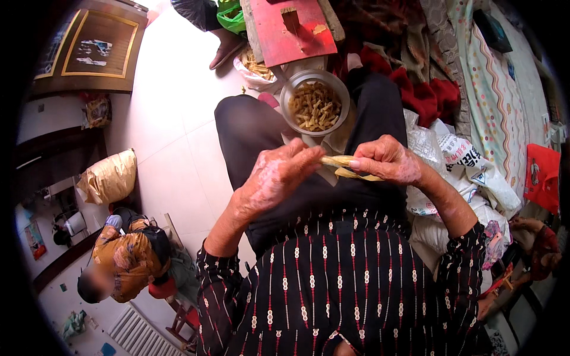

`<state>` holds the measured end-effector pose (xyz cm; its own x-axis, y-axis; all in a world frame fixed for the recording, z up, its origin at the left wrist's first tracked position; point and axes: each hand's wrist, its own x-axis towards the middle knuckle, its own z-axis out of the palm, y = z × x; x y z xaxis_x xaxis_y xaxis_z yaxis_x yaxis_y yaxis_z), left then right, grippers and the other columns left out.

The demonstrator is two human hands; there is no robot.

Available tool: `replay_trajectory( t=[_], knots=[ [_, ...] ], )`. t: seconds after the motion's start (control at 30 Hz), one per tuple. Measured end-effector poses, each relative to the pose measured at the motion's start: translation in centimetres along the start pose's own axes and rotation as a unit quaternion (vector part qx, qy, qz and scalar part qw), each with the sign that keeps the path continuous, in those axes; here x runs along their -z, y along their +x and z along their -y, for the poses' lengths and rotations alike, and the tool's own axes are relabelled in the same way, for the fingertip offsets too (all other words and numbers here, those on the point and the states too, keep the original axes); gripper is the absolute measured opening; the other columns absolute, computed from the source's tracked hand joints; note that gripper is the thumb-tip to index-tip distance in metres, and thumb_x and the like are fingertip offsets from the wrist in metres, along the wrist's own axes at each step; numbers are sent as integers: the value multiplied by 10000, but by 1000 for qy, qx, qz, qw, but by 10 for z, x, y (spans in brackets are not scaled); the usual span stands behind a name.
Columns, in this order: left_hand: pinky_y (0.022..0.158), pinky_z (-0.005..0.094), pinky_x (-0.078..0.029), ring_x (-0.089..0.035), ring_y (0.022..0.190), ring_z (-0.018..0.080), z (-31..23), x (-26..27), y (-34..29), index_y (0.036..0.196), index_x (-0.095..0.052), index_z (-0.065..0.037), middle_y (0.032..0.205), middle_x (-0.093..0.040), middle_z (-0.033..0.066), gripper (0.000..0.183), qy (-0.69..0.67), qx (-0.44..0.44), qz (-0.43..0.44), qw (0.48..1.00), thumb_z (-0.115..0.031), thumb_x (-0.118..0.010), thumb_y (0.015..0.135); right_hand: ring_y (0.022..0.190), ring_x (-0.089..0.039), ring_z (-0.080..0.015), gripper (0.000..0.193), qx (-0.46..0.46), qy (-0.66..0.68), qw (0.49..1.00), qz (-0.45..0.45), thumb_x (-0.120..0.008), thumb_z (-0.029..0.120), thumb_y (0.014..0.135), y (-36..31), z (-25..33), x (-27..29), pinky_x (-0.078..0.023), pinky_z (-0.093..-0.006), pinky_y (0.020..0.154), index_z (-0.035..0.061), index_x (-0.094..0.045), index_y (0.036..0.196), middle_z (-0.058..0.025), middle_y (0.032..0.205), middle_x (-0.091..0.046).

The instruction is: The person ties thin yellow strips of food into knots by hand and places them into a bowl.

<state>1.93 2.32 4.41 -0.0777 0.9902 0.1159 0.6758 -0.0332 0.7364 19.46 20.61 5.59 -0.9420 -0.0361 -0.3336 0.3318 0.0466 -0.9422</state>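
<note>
My left hand (278, 177) is closed, its fingertips pinching one end of a pale yellow folded strip (338, 161), like a dried husk or leaf. My right hand (389, 161) grips the same strip from the other side, thumb pressed on top. A loose length of it hangs just below, between the hands, which are over my lap. Beyond them, between my knees, sits a round metal bowl (318, 73) with many brownish, twisted short pieces (314, 107) in it. The exact material of the strip cannot be told.
Past the bowl stands a red wooden bench (285, 44), beside a white bag (255, 74) of yellowish strips. White printed sacks (484, 178) lie at my right, near a bed (502, 89). Another person (130, 258) sits at the left; a brown sack (110, 178) stands farther off.
</note>
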Motion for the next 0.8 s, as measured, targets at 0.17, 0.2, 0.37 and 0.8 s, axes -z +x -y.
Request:
replay_trajectory(
  t=[0.17,0.2,0.37,0.8],
  knots=[
    [485,352,-415,-522,583,264,-17,10,-31,804,-484,-19,670,-464,103,81,-211,20,197,957,-31,-562,820,493,-518,-207,203,227,-186,955,43,-537,201,907,-13,-30,-12,-388,-319,458,11,-578,849,-80,569,-506],
    [477,346,-404,-518,588,256,-25,21,-35,798,-476,-15,662,-460,100,86,-351,91,266,893,-38,-553,829,487,-519,-215,220,165,-135,973,86,-537,213,907,-19,-20,-20,-393,-334,459,10,-573,831,-94,568,-507],
    [445,394,-372,-487,487,272,-38,60,-46,782,-463,-20,604,-426,106,151,-143,1,304,942,-100,-519,897,450,-512,-227,226,212,-81,971,75,-500,199,926,-20,0,-44,-401,-343,455,8,-564,823,-112,545,-488],
    [540,216,-376,-427,613,64,74,56,42,999,-579,15,688,-473,-12,213,-135,120,4,984,-166,-481,945,539,-480,-153,270,167,-196,963,-74,-500,254,919,81,-5,57,-404,-306,509,22,-599,821,-68,581,-477]
  ],
)
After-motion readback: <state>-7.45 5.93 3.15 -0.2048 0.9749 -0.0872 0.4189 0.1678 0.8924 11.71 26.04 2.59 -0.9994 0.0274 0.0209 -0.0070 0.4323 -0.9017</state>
